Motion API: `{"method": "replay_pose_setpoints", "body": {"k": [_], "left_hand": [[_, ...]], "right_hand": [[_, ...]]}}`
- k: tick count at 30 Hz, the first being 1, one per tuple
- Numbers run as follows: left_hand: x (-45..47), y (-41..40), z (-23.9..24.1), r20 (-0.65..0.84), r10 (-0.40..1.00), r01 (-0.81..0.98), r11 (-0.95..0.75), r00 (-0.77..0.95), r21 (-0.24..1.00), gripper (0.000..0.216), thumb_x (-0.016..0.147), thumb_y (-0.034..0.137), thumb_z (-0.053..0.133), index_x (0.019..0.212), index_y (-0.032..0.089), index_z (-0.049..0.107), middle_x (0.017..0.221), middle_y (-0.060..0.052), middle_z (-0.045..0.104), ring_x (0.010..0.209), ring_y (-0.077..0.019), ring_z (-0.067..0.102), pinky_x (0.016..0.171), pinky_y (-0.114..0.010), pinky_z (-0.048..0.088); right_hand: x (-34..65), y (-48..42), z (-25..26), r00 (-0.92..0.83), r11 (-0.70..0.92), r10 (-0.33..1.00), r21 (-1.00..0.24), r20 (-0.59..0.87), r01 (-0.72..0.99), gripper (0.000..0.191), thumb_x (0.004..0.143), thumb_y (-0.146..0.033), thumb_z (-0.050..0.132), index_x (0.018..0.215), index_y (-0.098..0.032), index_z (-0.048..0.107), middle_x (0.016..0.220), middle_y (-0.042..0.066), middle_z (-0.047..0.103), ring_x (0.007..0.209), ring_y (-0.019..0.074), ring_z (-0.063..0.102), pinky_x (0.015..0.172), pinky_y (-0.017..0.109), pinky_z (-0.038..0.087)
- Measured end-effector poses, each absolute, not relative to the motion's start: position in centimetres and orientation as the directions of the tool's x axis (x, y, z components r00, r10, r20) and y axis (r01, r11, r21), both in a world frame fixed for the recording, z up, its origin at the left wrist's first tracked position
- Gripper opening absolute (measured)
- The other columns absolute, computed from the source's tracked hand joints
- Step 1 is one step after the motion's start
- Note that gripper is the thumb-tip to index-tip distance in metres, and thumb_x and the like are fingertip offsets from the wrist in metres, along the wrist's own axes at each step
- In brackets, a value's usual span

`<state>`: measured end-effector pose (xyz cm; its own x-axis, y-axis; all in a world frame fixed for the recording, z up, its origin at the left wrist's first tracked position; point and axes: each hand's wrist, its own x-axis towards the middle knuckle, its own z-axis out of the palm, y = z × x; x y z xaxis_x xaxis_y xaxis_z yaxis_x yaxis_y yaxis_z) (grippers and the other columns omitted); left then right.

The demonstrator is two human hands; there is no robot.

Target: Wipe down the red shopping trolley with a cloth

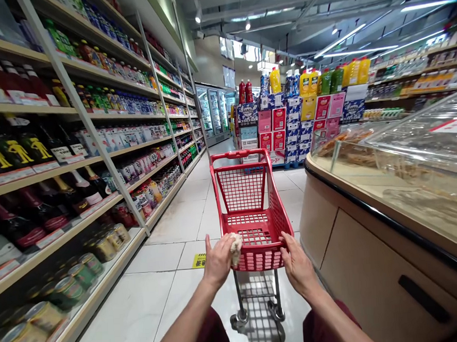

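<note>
A red plastic shopping cart (247, 226) stands in front of me on the tiled floor, its basket bare inside and its handle bar (239, 154) at the far end. My left hand (219, 262) is closed on a crumpled off-white cloth (236, 249), which lies against the near left corner of the cart's rim. On the near right corner, my right hand (297, 264) grips the rim, with its fingertips bent over the edge. Metal legs and wheels (276, 310) show below the basket.
Shelves of bottles and cans (132, 120) line the left side. A rounded display counter (344, 226) with clear covers stands close on the right. Ahead are stacked drink cartons (280, 124) with bottles on top, and glass-door fridges (213, 110). A yellow floor sticker (198, 260) lies left of the cart.
</note>
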<state>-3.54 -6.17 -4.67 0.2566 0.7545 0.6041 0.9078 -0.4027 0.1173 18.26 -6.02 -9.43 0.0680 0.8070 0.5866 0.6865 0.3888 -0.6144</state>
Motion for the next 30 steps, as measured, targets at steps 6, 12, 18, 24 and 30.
{"method": "replay_pose_setpoints", "body": {"k": [6, 12, 18, 24, 30], "left_hand": [[1.8, -5.6, -5.2, 0.625, 0.696, 0.836, -0.534, 0.353, 0.123, 0.022, 0.084, 0.019, 0.042, 0.101, 0.023, 0.056, 0.104, -0.002, 0.066, 0.099, -0.0163, 0.059, 0.109, -0.05, 0.004], [-2.5, -5.6, -3.9, 0.594, 0.743, 0.85, -0.496, 0.309, 0.178, 0.023, 0.085, 0.02, 0.041, 0.103, 0.023, 0.055, 0.108, -0.003, 0.064, 0.101, -0.0174, 0.058, 0.107, -0.054, 0.003], [1.2, -5.2, -4.1, 0.509, 0.78, 0.803, -0.54, 0.364, 0.253, 0.019, 0.086, 0.024, 0.04, 0.099, 0.024, 0.055, 0.099, 0.0, 0.066, 0.091, -0.0146, 0.06, 0.107, -0.053, 0.003], [-1.0, -5.3, -2.9, 0.44, 0.849, 0.862, -0.433, 0.293, 0.261, 0.022, 0.086, 0.02, 0.036, 0.096, 0.024, 0.055, 0.097, -0.001, 0.065, 0.096, -0.0165, 0.057, 0.107, -0.054, 0.004], [1.6, -5.3, -2.2, 0.308, 0.856, 0.854, -0.483, 0.415, 0.191, 0.02, 0.086, 0.025, 0.036, 0.085, 0.022, 0.056, 0.085, 0.0, 0.065, 0.084, -0.0163, 0.059, 0.105, -0.054, 0.012]], "right_hand": [[17.6, -6.3, -10.1, 0.088, 0.372, 0.805, -0.614, 0.587, 0.696, 0.046, 0.086, -0.037, 0.031, 0.128, -0.017, 0.039, 0.127, 0.01, 0.048, 0.124, 0.0217, 0.036, 0.098, 0.044, 0.037], [18.5, -6.0, -9.6, 0.074, 0.36, 0.824, -0.621, 0.561, 0.696, 0.044, 0.086, -0.035, 0.03, 0.125, -0.018, 0.041, 0.125, 0.01, 0.049, 0.119, 0.0208, 0.042, 0.098, 0.043, 0.038], [17.9, -6.1, -9.9, 0.056, 0.386, 0.8, -0.585, 0.597, 0.713, 0.044, 0.085, -0.037, 0.033, 0.123, -0.016, 0.044, 0.122, 0.011, 0.051, 0.12, 0.0225, 0.04, 0.097, 0.043, 0.039], [18.2, -6.5, -9.7, 0.062, 0.392, 0.79, -0.58, 0.61, 0.714, 0.042, 0.086, -0.034, 0.03, 0.123, -0.02, 0.043, 0.122, 0.009, 0.052, 0.116, 0.0211, 0.044, 0.095, 0.042, 0.041], [17.5, -5.8, -10.1, 0.035, 0.377, 0.763, -0.487, 0.646, 0.788, 0.041, 0.086, -0.038, 0.032, 0.113, -0.015, 0.054, 0.113, 0.012, 0.057, 0.115, 0.0258, 0.043, 0.096, 0.047, 0.037]]}}
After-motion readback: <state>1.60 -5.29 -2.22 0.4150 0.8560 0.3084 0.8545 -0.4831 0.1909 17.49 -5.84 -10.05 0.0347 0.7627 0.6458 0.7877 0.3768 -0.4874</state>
